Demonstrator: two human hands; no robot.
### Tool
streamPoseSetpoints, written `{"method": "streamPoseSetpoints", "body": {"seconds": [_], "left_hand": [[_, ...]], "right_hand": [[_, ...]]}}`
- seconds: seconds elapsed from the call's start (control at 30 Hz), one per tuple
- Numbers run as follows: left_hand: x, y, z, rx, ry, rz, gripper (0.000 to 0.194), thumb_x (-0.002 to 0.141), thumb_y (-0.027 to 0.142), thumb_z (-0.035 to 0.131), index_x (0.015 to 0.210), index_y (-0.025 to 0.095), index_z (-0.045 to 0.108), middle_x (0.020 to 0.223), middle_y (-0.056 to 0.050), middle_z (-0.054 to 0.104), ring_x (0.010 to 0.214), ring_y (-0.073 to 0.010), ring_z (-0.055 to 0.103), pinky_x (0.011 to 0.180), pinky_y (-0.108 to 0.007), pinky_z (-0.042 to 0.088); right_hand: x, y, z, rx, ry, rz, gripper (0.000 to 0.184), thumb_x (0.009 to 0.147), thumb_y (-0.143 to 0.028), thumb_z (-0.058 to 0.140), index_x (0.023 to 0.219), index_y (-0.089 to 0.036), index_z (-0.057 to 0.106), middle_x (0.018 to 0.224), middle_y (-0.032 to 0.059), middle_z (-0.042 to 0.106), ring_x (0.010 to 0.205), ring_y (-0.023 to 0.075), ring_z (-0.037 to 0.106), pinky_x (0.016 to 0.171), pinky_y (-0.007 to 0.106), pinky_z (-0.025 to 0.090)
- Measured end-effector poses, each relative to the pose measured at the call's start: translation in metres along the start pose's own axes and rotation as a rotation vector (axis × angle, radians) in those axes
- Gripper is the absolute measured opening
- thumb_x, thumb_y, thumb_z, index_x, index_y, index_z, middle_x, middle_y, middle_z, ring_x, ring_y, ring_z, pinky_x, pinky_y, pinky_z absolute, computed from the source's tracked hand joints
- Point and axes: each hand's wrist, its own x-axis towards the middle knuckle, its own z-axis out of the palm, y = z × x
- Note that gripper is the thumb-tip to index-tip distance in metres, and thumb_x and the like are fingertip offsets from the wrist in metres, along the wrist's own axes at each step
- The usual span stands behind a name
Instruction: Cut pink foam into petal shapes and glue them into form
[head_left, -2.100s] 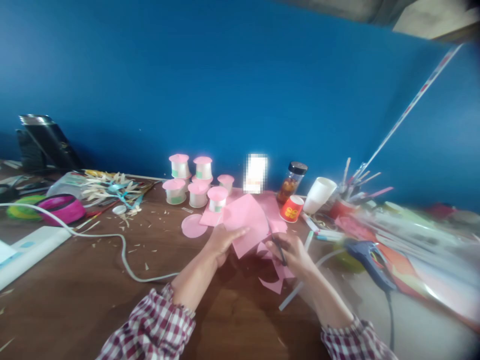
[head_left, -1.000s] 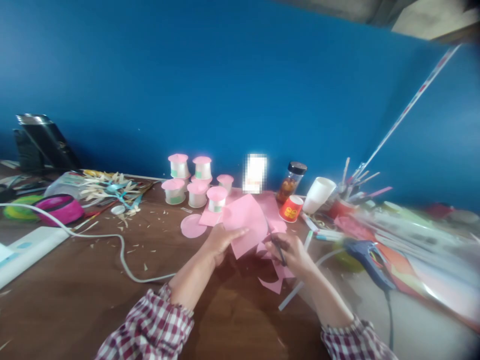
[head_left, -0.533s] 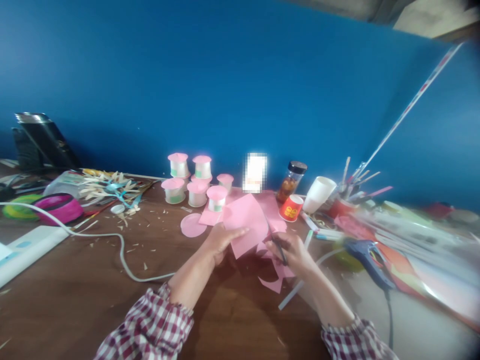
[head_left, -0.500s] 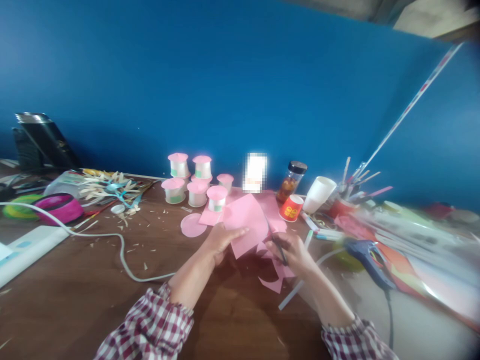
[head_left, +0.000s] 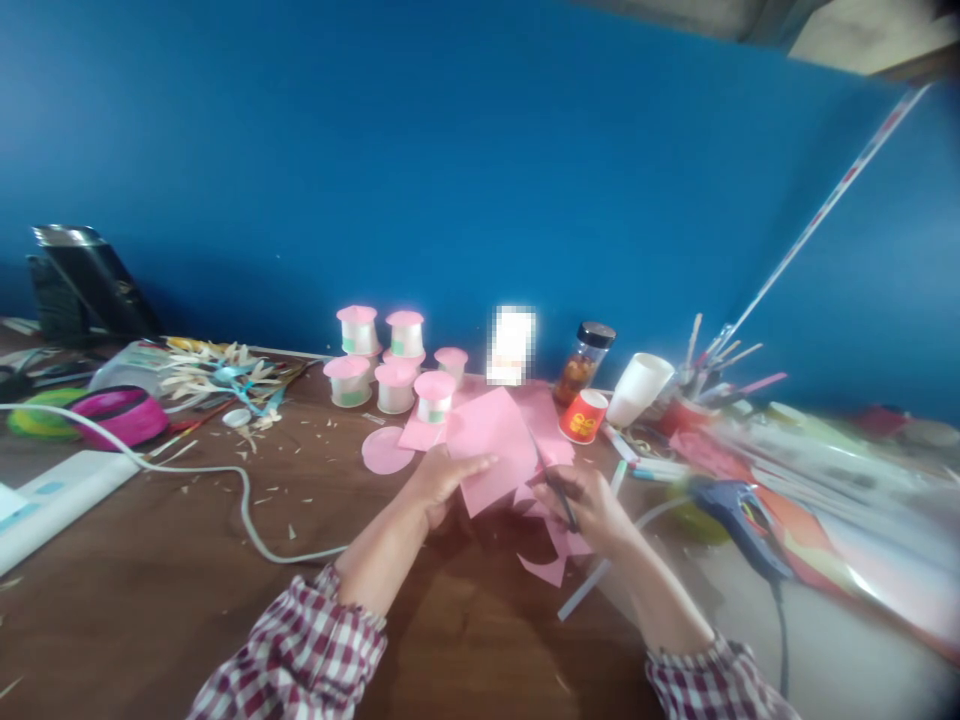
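Note:
My left hand [head_left: 441, 484] grips a square sheet of pink paper [head_left: 496, 450] by its lower left edge, thumb on top. In my right hand [head_left: 589, 505] is a pair of scissors [head_left: 561, 495]; its blades meet the right edge of the sheet. Pink paper scraps [head_left: 544, 568] lie on the table below the scissors. More pink paper [head_left: 551, 405] is spread behind the held sheet. Left of it rests a pink paper circle [head_left: 387, 450]. Several short white cups with pink paper discs on top [head_left: 395, 385] stand behind the circle, some stacked.
A red paper cup [head_left: 583, 416], a dark-lidded jar [head_left: 592, 355] and a tilted white cup [head_left: 637, 388] stand at the back right. A blue glue gun [head_left: 739, 515] lies at the right. On the left are a white cable [head_left: 246, 505] and a magenta tape roll [head_left: 120, 418].
The scissors' blades have shifted slightly in angle against the paper's right edge. Both hands and the sheet stay nearly in place.

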Motion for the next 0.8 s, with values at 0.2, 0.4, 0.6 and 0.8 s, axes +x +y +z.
{"method": "streamPoseSetpoints", "body": {"seconds": [0.2, 0.4, 0.6, 0.8], "left_hand": [[-0.001, 0.003, -0.002, 0.018, 0.001, -0.024, 0.044, 0.056, 0.024, 0.084, 0.094, 0.007, 0.07, 0.092, -0.018, 0.073, 0.085, -0.0308, 0.069, 0.079, -0.042, 0.055], [0.001, 0.004, -0.005, 0.056, -0.021, -0.029, 0.042, 0.057, 0.027, 0.084, 0.091, 0.006, 0.071, 0.095, -0.019, 0.072, 0.087, -0.0319, 0.069, 0.08, -0.042, 0.055], [0.001, 0.006, -0.007, 0.101, -0.009, -0.011, 0.042, 0.056, 0.026, 0.085, 0.09, 0.006, 0.071, 0.093, -0.02, 0.072, 0.086, -0.0325, 0.069, 0.08, -0.043, 0.055], [0.0, 0.006, -0.005, 0.103, -0.015, -0.01, 0.043, 0.053, 0.025, 0.085, 0.09, 0.006, 0.072, 0.091, -0.019, 0.073, 0.086, -0.0324, 0.069, 0.08, -0.042, 0.055]], "right_hand": [[-0.001, -0.004, 0.0, 0.001, -0.007, 0.021, 0.037, 0.071, -0.05, 0.07, 0.073, -0.014, 0.063, 0.045, -0.007, 0.043, 0.037, 0.0085, 0.041, 0.037, 0.022, 0.037], [0.001, 0.003, -0.001, 0.011, -0.003, 0.053, 0.038, 0.069, -0.05, 0.072, 0.079, -0.013, 0.064, 0.045, -0.0066, 0.046, 0.036, 0.0093, 0.044, 0.036, 0.022, 0.035], [0.0, 0.006, -0.001, 0.049, -0.02, 0.081, 0.036, 0.068, -0.045, 0.074, 0.082, -0.013, 0.063, 0.047, -0.0054, 0.05, 0.038, 0.0096, 0.046, 0.038, 0.022, 0.036], [-0.001, 0.007, -0.002, 0.025, -0.036, 0.059, 0.034, 0.069, -0.043, 0.075, 0.082, -0.014, 0.064, 0.052, -0.0038, 0.054, 0.041, 0.0104, 0.048, 0.041, 0.022, 0.038]]}}
